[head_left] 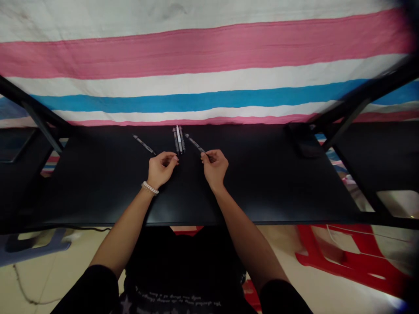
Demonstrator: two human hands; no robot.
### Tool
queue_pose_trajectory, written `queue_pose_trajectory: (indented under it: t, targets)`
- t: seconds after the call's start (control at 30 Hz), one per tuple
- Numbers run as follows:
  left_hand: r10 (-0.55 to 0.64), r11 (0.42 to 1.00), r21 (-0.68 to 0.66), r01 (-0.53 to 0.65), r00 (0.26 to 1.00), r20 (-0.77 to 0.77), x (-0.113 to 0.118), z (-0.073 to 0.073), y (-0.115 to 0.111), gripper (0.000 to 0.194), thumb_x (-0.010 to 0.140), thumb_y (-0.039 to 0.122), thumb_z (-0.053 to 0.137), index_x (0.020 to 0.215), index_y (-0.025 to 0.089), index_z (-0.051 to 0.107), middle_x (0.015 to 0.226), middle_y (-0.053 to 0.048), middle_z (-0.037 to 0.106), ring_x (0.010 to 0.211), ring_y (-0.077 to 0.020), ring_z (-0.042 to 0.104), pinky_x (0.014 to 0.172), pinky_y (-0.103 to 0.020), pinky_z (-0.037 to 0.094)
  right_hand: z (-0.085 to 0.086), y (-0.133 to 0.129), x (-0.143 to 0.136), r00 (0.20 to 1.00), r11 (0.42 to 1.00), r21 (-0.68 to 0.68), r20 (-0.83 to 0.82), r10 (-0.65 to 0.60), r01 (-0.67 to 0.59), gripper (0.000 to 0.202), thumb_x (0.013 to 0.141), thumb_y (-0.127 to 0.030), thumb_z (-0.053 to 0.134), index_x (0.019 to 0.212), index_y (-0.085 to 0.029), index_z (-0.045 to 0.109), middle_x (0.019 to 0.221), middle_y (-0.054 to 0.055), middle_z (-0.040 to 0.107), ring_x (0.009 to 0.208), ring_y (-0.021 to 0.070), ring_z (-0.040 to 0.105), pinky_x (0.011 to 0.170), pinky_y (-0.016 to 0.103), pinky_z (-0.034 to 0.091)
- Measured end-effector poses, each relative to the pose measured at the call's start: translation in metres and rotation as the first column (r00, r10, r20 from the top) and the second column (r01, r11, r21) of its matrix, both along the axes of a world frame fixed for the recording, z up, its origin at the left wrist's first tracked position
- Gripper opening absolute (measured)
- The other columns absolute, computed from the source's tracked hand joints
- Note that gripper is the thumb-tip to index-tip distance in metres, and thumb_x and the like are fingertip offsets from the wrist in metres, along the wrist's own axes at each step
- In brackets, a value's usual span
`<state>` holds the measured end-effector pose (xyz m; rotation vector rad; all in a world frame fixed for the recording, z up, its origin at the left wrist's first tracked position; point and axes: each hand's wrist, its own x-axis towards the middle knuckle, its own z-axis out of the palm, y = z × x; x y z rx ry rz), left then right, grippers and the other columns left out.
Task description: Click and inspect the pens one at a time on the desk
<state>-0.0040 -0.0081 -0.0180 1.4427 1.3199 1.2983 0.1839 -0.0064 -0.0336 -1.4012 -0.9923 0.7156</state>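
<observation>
My right hand [216, 168] is closed in a pinch on the near end of a dark pen [194, 143], which slants up and to the left over the black table. My left hand [163, 168], with a white coil band [150, 188] at its wrist, has thumb and forefinger drawn together at the near ends of a small bundle of pens [179, 139]. Whether those fingertips grip a pen is too small to tell. One pen in the bundle is paler than the dark ones beside it. Another pen [144, 144] lies slanted on the table, beyond my left hand.
The black table [268, 183] has dark metal frame bars [347, 113] at both sides. A striped cloth sheet [209, 48] hangs along its far edge. A dark flat object [304, 140] lies at the far right. Below stand a red stool [353, 261] and a grey-blue stool [39, 250].
</observation>
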Motion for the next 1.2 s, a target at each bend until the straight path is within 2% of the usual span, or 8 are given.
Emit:
queue_pose_trajectory:
  t: [0.1,0.2,0.37,0.67,0.83,1.0,1.13,1.2]
  targets:
    - [-0.059,0.979,-0.172,0.113,0.955,0.291,0.008,0.005,-0.001,0.042,0.079,0.047,0.079,0.103,0.013,0.072,0.091,-0.012,0.079,0.082,-0.0214,0.077,0.069,-0.029,0.058,0.006,-0.005,-0.007,0.968,0.986,0.069,-0.19,0.164,-0.154,0.027,0.08,-0.042,0.075,0.087,-0.022,0.058,0.074,0.001,0.073,0.062,0.0163,0.069,0.059,0.03,0.056]
    - [-0.043,0.962,-0.211,0.176,0.855,0.517,0.008,0.012,0.001,0.045,0.077,0.048,0.082,0.107,0.016,0.07,0.102,-0.012,0.079,0.091,-0.0203,0.077,0.082,-0.031,0.059,0.01,-0.01,-0.013,0.898,0.92,0.066,-0.202,0.391,-0.386,0.029,0.078,-0.046,0.079,0.087,-0.022,0.065,0.071,0.001,0.074,0.057,0.0142,0.067,0.054,0.027,0.054]
    - [-0.015,0.955,-0.219,0.197,0.775,0.632,0.004,0.018,0.002,0.032,0.072,0.036,0.088,0.091,0.016,0.071,0.097,-0.01,0.08,0.089,-0.0172,0.077,0.085,-0.029,0.059,0.01,-0.011,-0.016,0.791,0.836,0.066,-0.291,0.538,-0.545,0.038,0.081,-0.056,0.074,0.093,-0.02,0.074,0.069,0.001,0.074,0.054,0.0128,0.066,0.05,0.026,0.055]
    - [0.084,0.962,-0.255,0.094,0.788,0.61,0.011,0.016,0.001,0.032,0.075,0.042,0.085,0.083,0.015,0.071,0.09,-0.01,0.08,0.08,-0.0168,0.077,0.078,-0.029,0.06,0.003,-0.013,-0.02,0.867,0.885,0.111,-0.177,0.466,-0.453,0.03,0.084,-0.051,0.073,0.098,-0.025,0.081,0.076,0.001,0.076,0.059,0.014,0.068,0.061,0.034,0.063]
    - [0.107,0.957,-0.276,0.082,0.789,0.605,0.01,0.012,0.002,0.029,0.076,0.04,0.084,0.083,0.015,0.071,0.091,-0.009,0.08,0.088,-0.0174,0.077,0.085,-0.03,0.059,0.005,-0.017,-0.019,0.916,0.907,0.134,0.025,0.4,-0.399,0.017,0.085,-0.041,0.075,0.098,-0.032,0.08,0.106,0.002,0.077,0.092,0.0205,0.074,0.089,0.044,0.063]
    - [0.069,0.965,-0.237,0.11,0.769,0.636,0.009,0.015,0.001,0.03,0.075,0.041,0.085,0.084,0.015,0.072,0.094,-0.009,0.08,0.091,-0.0176,0.076,0.087,-0.03,0.059,0.007,-0.015,-0.02,0.903,0.913,0.083,-0.136,0.407,-0.399,0.031,0.084,-0.05,0.073,0.102,-0.025,0.078,0.087,0.003,0.074,0.064,0.0153,0.071,0.064,0.034,0.063]
    - [0.031,0.97,-0.204,0.133,0.765,0.643,0.008,0.016,0.0,0.027,0.076,0.039,0.085,0.086,0.016,0.075,0.096,-0.008,0.08,0.095,-0.017,0.075,0.09,-0.031,0.058,0.008,-0.012,-0.018,0.905,0.902,0.198,-0.11,0.411,-0.385,0.028,0.076,-0.048,0.081,0.091,-0.024,0.078,0.099,0.005,0.074,0.082,0.0171,0.072,0.075,0.034,0.063]
    - [0.005,0.968,-0.194,0.157,0.764,0.645,0.007,0.014,0.0,0.024,0.078,0.037,0.084,0.087,0.017,0.076,0.099,-0.007,0.079,0.098,-0.0172,0.075,0.093,-0.032,0.058,0.009,-0.011,-0.018,0.888,0.901,0.15,-0.166,0.429,-0.408,0.034,0.079,-0.052,0.078,0.098,-0.024,0.077,0.087,0.003,0.074,0.07,0.0149,0.07,0.065,0.032,0.062]
